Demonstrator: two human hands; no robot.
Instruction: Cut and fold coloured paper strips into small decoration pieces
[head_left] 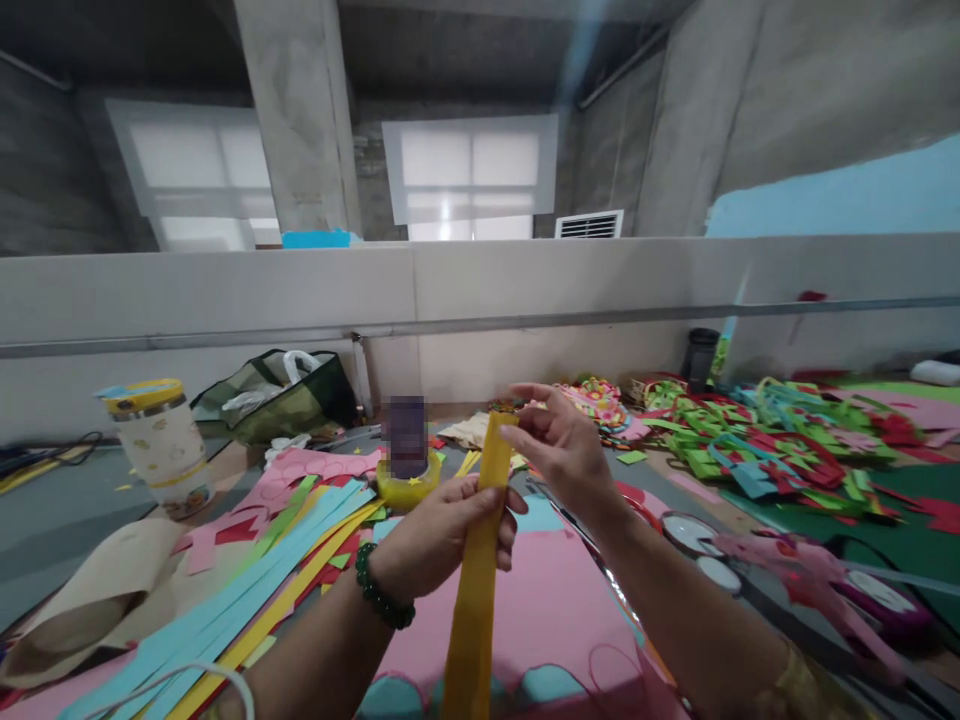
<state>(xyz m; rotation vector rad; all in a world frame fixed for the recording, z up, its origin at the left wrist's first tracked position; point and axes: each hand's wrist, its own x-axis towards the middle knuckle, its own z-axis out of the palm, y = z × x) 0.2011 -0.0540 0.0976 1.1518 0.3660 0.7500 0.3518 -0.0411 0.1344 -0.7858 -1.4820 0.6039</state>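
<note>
A long yellow strip, which looks like felt, stands upright in front of me, its lower end running out of the bottom of the view. My left hand, with a dark green bead bracelet on the wrist, is closed round the strip's middle, thumb in front. At the strip's top end, my right hand has its thumb against the edge and its fingers bent behind. Below both hands lies a pink sheet with drawn outlines and rounded cut-outs showing blue underneath.
Blue strips and yellow strips lie at the left, near a patterned tumbler and a beige roll. A phone-like object stands in a yellow holder. Red and green cut pieces are heaped right, behind a pink tool.
</note>
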